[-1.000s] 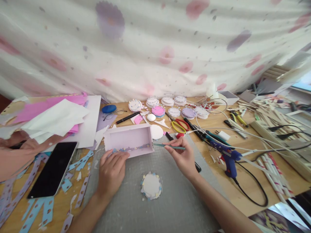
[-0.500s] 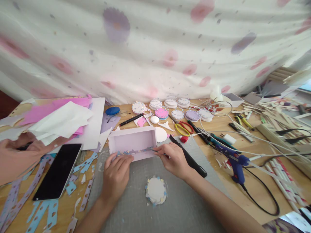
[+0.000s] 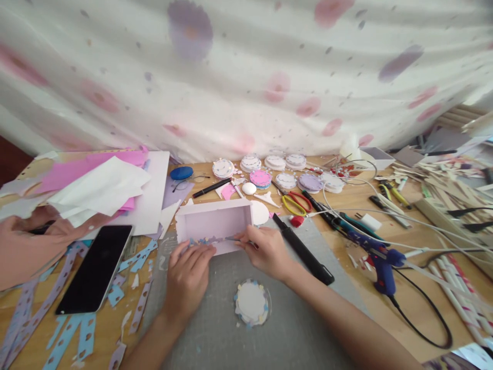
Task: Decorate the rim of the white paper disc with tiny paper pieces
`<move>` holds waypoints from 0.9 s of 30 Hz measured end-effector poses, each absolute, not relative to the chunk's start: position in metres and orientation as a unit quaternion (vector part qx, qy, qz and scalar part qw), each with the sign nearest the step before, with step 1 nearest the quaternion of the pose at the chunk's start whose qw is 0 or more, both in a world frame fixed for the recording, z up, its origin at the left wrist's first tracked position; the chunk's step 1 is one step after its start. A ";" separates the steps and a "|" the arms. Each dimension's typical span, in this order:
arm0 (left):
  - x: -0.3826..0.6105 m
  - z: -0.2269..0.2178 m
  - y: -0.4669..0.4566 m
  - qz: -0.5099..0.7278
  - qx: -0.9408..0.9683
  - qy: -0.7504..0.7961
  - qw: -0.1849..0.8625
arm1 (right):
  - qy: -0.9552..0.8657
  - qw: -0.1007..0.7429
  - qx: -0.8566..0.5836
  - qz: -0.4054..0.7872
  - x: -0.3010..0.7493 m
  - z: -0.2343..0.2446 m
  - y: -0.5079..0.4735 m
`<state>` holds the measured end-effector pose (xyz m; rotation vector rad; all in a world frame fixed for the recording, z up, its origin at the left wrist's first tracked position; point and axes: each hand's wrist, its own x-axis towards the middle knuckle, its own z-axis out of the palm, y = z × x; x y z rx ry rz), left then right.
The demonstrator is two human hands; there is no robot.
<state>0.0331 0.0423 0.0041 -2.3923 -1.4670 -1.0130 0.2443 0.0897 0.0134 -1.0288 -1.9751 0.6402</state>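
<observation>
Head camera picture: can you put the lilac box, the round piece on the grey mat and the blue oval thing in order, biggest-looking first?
1. Lilac box
2. Round piece
3. Blue oval thing

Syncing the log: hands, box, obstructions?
Left hand on lilac box, near edge; right hand gripping slim tool at box's right end. Decorated disc in front. Black tool beside right wrist.

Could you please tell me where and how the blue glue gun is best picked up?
Probably by the handle of the blue glue gun, coming from the person's side: the gun lies flat, with its handle jutting toward the person and its barrel lying beyond. The black cord leaves the handle's end, so keep clear of it.
</observation>
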 end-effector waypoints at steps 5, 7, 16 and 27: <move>0.033 0.006 0.042 -0.340 -0.803 -0.483 0.080 | -0.800 0.359 -0.417 0.237 0.236 0.017 0.091; 0.034 0.007 0.043 -0.341 -0.806 -0.477 0.083 | -0.806 0.352 -0.418 0.225 0.235 0.016 0.092; 0.031 0.003 0.045 -0.337 -0.806 -0.480 0.081 | -0.778 0.426 -0.436 0.153 0.246 0.018 0.089; 0.029 0.003 0.049 -0.324 -0.811 -0.478 0.097 | -0.647 0.572 -0.442 0.243 0.265 0.033 0.080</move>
